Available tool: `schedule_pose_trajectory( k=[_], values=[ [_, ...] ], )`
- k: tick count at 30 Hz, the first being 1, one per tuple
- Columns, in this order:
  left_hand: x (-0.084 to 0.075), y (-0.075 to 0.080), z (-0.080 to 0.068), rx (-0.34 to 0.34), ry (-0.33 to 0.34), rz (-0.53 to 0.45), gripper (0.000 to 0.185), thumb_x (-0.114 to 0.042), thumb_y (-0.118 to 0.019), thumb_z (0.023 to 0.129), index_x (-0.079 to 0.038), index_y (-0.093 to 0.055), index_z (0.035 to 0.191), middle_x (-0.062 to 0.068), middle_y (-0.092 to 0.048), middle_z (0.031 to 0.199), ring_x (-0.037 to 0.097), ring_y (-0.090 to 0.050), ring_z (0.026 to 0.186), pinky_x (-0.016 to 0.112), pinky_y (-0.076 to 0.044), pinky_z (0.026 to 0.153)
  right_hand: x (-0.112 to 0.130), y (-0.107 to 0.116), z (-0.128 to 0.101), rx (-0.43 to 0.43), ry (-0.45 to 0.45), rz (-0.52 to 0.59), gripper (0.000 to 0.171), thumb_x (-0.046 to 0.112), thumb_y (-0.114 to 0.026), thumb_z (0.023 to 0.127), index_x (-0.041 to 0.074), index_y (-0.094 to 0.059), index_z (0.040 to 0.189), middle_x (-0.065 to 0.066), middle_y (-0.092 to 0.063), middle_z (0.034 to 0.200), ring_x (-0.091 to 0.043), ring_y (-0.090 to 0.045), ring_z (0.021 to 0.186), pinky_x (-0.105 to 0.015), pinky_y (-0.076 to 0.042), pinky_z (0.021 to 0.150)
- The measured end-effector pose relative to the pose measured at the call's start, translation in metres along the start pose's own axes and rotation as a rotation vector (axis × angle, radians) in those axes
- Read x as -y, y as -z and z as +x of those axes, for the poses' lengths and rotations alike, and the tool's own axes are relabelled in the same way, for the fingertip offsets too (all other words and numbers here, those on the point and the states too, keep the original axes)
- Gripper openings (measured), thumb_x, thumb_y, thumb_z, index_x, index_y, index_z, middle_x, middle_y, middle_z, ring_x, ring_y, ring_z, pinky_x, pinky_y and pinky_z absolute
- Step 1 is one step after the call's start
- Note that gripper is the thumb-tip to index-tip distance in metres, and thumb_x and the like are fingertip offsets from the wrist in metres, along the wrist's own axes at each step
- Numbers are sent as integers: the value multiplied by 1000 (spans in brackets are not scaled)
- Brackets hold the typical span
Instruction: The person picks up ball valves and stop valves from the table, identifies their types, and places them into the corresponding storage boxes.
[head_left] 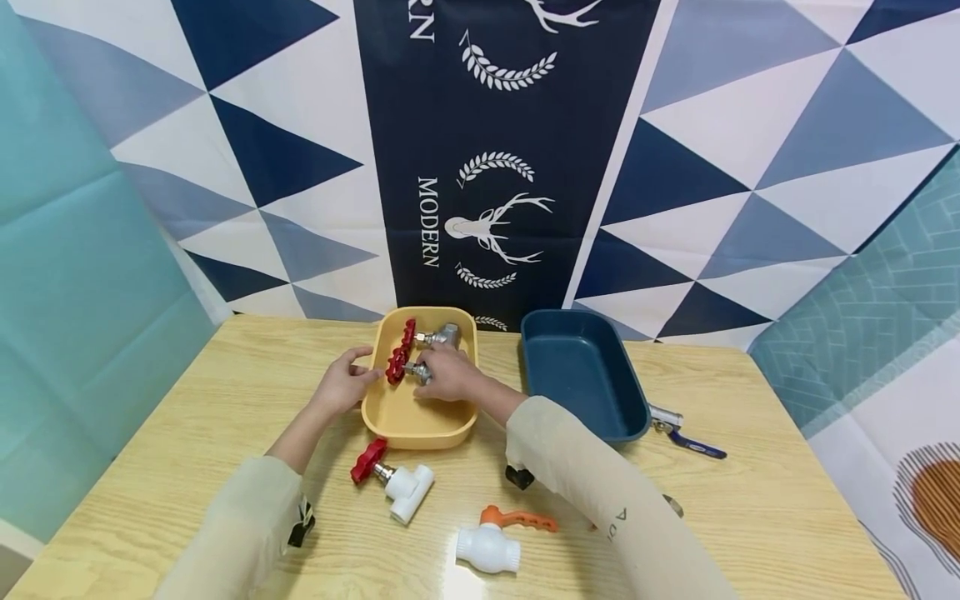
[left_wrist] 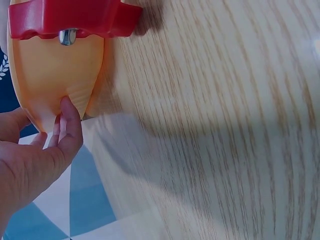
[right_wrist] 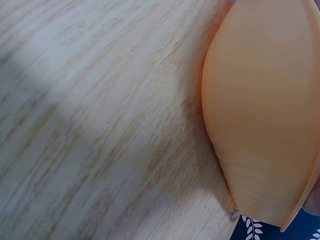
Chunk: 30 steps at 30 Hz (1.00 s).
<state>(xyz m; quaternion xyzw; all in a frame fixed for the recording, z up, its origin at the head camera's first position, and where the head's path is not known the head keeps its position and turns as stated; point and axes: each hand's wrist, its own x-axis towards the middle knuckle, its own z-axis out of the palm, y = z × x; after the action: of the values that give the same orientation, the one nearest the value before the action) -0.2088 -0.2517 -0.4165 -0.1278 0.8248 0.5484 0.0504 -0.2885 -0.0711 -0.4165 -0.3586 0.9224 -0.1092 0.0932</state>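
Your yellow plastic tray (head_left: 390,412) sits on the wooden table (head_left: 187,433), light and likely to slide, so your left hand (head_left: 343,385) steadies its left wall with straight fingers touching it. Inside it, under your right hand (head_left: 448,375), lies the red-handled metal valve (head_left: 401,367), heavy, stiff and smooth. Your right fingers curl over its metal body, the best hold, palm down.

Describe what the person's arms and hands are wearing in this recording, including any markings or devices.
Both arms wear loose, pale beige long sleeves that stop short of the wrists. The left sleeve has a small black device strapped by its cuff. The right sleeve carries small dark lettering, too small to read, and a black device sits under its forearm. The left hand and right hand are bare: no gloves, rings or watch visible.
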Motion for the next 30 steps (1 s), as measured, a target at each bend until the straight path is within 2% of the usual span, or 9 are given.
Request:
schedule_pose_trajectory(
  k=[14,30],
  values=[
    [2,0,1,14,-27,-17,53,-13,-52,96,-2,-30,143,30,-52,119,40,-62,98,38,-58,70,0,1,-1,7,-15,-25,56,41,-74,77,12,-58,122,-5,-53,121,-23,-46,117,-40,-41,95],
    [1,-1,0,2,-21,-16,53,-14,-52,95,-4,-32,143,26,-53,115,33,-64,93,37,-58,69,0,-1,-2,4,-5,-146,53,44,-71,79,13,-60,120,-6,-53,118,-21,-48,112,-39,-44,89]
  ],
)
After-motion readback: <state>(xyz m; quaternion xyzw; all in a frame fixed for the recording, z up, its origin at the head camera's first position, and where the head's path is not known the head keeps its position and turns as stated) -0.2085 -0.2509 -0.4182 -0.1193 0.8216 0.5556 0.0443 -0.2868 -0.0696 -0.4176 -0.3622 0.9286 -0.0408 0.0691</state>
